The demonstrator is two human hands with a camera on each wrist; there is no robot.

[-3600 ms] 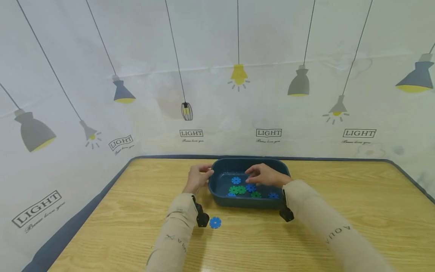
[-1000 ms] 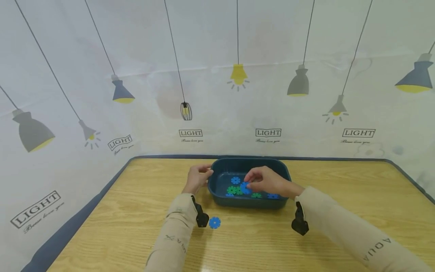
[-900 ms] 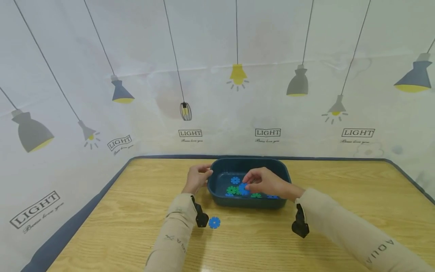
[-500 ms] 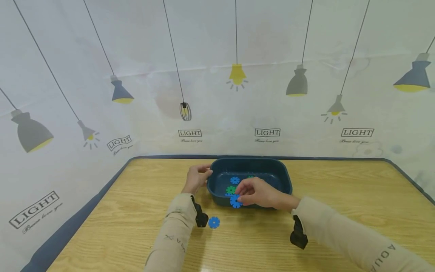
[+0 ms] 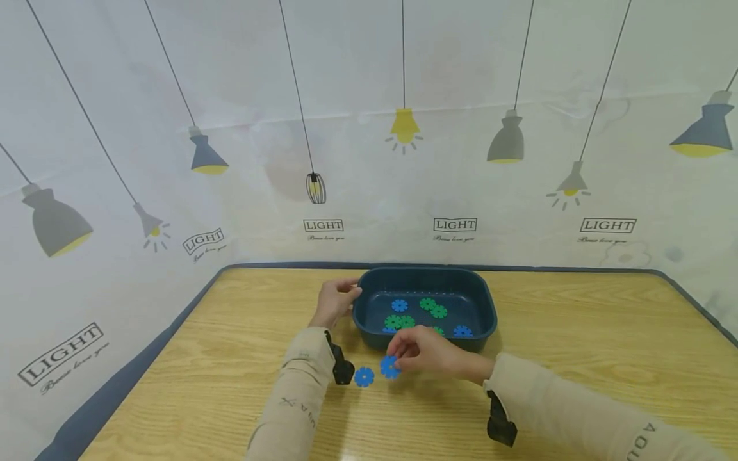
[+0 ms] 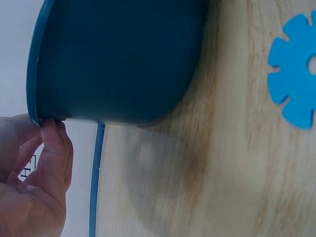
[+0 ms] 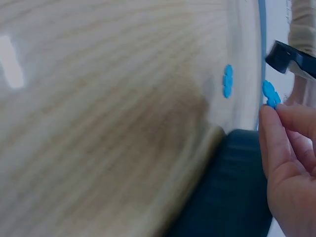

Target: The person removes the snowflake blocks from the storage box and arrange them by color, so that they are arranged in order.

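Note:
My left hand (image 5: 336, 302) grips the rim at the left end of a dark teal plastic basin (image 5: 490, 314); the left wrist view shows thumb and fingers (image 6: 53, 153) pinching that rim. Between thumb and fingertips, my right hand (image 5: 432, 353) pinches a blue notched snowflake disc (image 5: 389, 367) in front of the basin, just above the table. A second blue disc (image 5: 364, 377) lies flat on the wood to its left, near the left wrist. In the basin lie several green discs (image 5: 428, 304) and a few blue discs (image 5: 400, 305), some partly hidden by the front wall.
The wooden table (image 5: 230, 358) runs back to a wall cloth (image 5: 369, 173) printed with lamps. A black wrist camera (image 5: 500, 422) hangs under the right sleeve, and another black camera (image 5: 343, 371) sits at the left wrist beside the loose disc.
My right hand has taken a blue disc out of the basin and carried it over the front rim, toward the disc on the table. The left hand keeps its hold on the rim.

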